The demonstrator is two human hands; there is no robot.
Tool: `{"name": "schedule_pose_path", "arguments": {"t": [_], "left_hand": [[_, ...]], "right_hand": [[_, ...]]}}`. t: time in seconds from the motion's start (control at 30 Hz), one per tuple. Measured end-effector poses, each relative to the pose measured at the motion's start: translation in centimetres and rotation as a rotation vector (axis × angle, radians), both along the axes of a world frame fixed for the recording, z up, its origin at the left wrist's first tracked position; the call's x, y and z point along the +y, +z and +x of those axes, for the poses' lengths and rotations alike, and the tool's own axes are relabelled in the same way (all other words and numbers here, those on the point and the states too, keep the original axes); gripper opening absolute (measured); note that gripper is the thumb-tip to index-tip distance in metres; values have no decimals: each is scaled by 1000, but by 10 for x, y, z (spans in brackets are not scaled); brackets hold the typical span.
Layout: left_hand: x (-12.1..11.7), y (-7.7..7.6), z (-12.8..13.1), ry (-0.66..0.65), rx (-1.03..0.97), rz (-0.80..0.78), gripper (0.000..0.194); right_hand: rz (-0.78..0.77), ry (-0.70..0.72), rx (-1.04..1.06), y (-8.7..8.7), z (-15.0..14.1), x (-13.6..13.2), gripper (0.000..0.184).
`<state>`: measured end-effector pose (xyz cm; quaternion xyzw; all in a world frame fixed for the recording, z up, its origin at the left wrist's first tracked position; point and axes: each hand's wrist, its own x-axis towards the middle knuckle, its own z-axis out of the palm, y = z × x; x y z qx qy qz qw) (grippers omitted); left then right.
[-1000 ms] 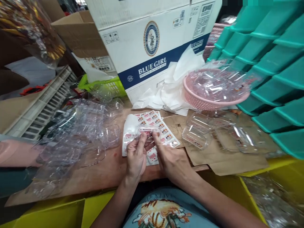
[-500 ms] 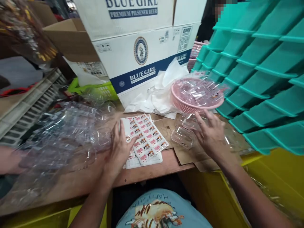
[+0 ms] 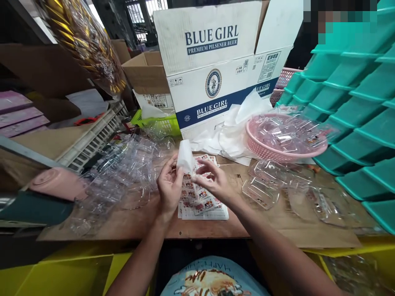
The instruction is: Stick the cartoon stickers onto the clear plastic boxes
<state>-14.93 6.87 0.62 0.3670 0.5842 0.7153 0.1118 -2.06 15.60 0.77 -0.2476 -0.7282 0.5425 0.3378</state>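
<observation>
My left hand (image 3: 170, 185) is closed on a sheet of cat stickers (image 3: 188, 187), thumb in front. The sheet's white backing (image 3: 185, 155) curls up above the thumb. My right hand (image 3: 216, 181) is at the sheet's right side, its thumb and forefinger curved and apart, with the thumb tip close to the stickers; nothing shows between them. More printed sticker sheets (image 3: 212, 203) lie on the table beneath both hands. To the right of my right hand, a clear plastic case (image 3: 261, 192) with a small sticker on it lies on cardboard.
Clear plastic cases (image 3: 123, 172) are heaped on the left. A pink basket (image 3: 271, 154) of clear packages stands at the back right, beside stacked teal bins (image 3: 352, 139). White paper scraps (image 3: 225, 139) lie before a large beer carton (image 3: 212, 82). Yellow containers (image 3: 74, 271) sit below the table edge.
My right hand has moved left from the plastic cases to the sticker sheet. My left hand has lifted the sheet, and its backing is now curled upward. The view has shifted left.
</observation>
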Motion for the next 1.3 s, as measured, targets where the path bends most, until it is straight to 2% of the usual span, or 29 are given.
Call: {"name": "schedule_pose_path", "arguments": {"t": [0.1,0.2,0.23,0.3,0.37,0.43,0.5,0.53,0.6,0.7,0.73,0.87,0.97,1.07,1.13,1.23,1.3], "left_hand": [[-6,9,4,24,99,-11,50],[-14,21,-5,68,435,-98,68],[-15,26,-10,39,567,-150,72],[-15,34,-20,-161,745,-285,60],[-10,36,-27,-408,690,-400,27],[-5,29,-29,-504,434,-446,9],[-6,16,-25,-477,166,-442,13],[-9,9,-21,-472,93,-444,17],[-21,-5,-11,-529,103,-479,28],[-43,-21,5,-625,322,-563,57],[-49,-27,9,-613,381,-580,54],[-54,-48,21,-417,537,-526,16],[-53,-55,25,-296,722,-404,12],[-57,-49,26,-183,811,-325,13],[-60,-41,26,-136,860,-277,15],[-60,-30,27,-160,987,-209,16],[-56,-24,26,-158,946,-208,19]], "right_hand": [[9,74,-36,-8,-13,-3,34],[50,168,-88,0,-3,4,29],[75,213,-110,6,3,9,25],[161,290,-184,21,17,21,15],[239,317,-287,30,28,35,18],[218,318,-374,30,36,47,26],[119,314,-394,23,43,53,24],[96,302,-393,18,46,54,22],[134,274,-398,10,53,50,24],[236,263,-394,6,65,37,26],[250,248,-387,6,68,33,28],[308,159,-486,-6,71,15,41],[394,125,-486,-22,64,5,32],[400,20,-269,-23,57,1,35],[296,-6,-193,-13,54,2,40],[123,69,-255,4,49,4,36],[69,140,-256,10,46,6,37]]}}
